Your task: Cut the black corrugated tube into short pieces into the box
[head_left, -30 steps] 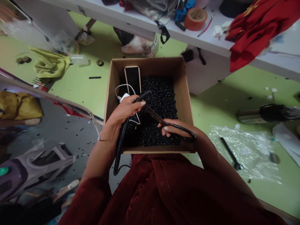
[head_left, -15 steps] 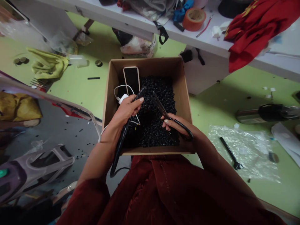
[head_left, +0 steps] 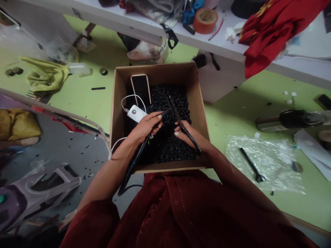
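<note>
My left hand (head_left: 152, 123) is closed around a black corrugated tube (head_left: 138, 153), whose long end hangs past the box's near edge. Scissors with black handles (head_left: 183, 129) are gripped in my right hand (head_left: 190, 133); their blades reach the tube's upper end, and I cannot tell whether they touch it. Both hands are over a cardboard box (head_left: 203, 113) holding a heap of small black pieces (head_left: 170, 93). Inside it, at the left, lie a phone (head_left: 141, 89) and a white device (head_left: 137, 113) with a white cable.
A white table (head_left: 232, 46) crosses the far side, bearing orange tape (head_left: 205, 20) and red cloth (head_left: 271, 38). To the right are a clear plastic sheet (head_left: 281, 165), a black tool (head_left: 252, 164) and a metal flask (head_left: 269, 123). A purple-grey plastic stool (head_left: 49, 186) stands at the left.
My left hand has moved right and slightly down with the tube, bringing its end to the scissor blades. The scissors have turned, and more of the white device shows.
</note>
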A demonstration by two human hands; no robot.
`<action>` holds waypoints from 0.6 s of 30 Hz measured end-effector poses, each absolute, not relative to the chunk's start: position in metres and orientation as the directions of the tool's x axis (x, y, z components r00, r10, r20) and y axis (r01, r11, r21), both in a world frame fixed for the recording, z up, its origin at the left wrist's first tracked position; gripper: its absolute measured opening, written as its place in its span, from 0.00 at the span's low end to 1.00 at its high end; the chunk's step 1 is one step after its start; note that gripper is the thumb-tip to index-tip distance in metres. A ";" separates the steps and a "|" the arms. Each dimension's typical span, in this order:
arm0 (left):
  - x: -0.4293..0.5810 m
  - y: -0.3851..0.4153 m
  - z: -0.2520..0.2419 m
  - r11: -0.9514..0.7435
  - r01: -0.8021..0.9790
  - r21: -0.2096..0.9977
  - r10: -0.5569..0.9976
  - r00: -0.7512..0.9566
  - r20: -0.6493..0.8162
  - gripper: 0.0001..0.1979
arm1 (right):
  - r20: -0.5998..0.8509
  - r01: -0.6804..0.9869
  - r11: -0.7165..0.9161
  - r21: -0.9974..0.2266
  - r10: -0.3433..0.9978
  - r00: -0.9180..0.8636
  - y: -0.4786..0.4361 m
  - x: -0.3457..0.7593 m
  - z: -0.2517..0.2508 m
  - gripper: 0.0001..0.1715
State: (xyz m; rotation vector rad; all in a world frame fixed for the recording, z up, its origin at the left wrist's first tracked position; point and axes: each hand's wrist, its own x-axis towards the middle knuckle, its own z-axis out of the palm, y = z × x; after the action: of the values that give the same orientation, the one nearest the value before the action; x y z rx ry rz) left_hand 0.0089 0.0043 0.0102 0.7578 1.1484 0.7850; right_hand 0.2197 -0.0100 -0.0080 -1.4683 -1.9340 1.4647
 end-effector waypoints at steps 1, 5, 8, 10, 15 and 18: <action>0.009 0.004 0.010 0.520 -0.139 0.843 0.846 0.216 -0.487 0.16 | -0.318 0.545 -0.034 -0.838 0.843 -0.435 -0.010 0.220 -0.009 0.31; 0.010 0.004 0.008 0.518 -0.138 0.844 0.847 0.220 -0.484 0.17 | -0.325 0.576 -0.006 -0.818 0.830 -0.453 -0.010 0.219 -0.012 0.34; 0.010 0.004 0.008 0.516 -0.129 0.847 0.848 0.218 -0.483 0.17 | -0.333 0.582 -0.001 -0.813 0.821 -0.464 -0.011 0.220 -0.014 0.35; 0.010 0.004 0.008 0.516 -0.115 0.849 0.847 0.216 -0.486 0.17 | -0.334 0.579 0.003 -0.815 0.814 -0.475 -0.011 0.220 -0.015 0.35; 0.012 0.003 0.009 0.530 -0.081 0.844 0.838 0.207 -0.506 0.18 | -0.343 0.566 -0.001 -0.824 0.797 -0.497 -0.010 0.220 -0.015 0.36; 0.012 0.003 0.009 0.528 -0.071 0.846 0.838 0.207 -0.505 0.19 | -0.355 0.576 0.007 -0.817 0.781 -0.513 -0.010 0.220 -0.015 0.36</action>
State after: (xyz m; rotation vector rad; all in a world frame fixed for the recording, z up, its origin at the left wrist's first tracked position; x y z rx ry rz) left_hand 0.0122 0.0027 0.0093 0.7987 1.2005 0.7368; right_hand 0.2197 -0.0096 -0.0149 -1.4281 -2.0766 1.5169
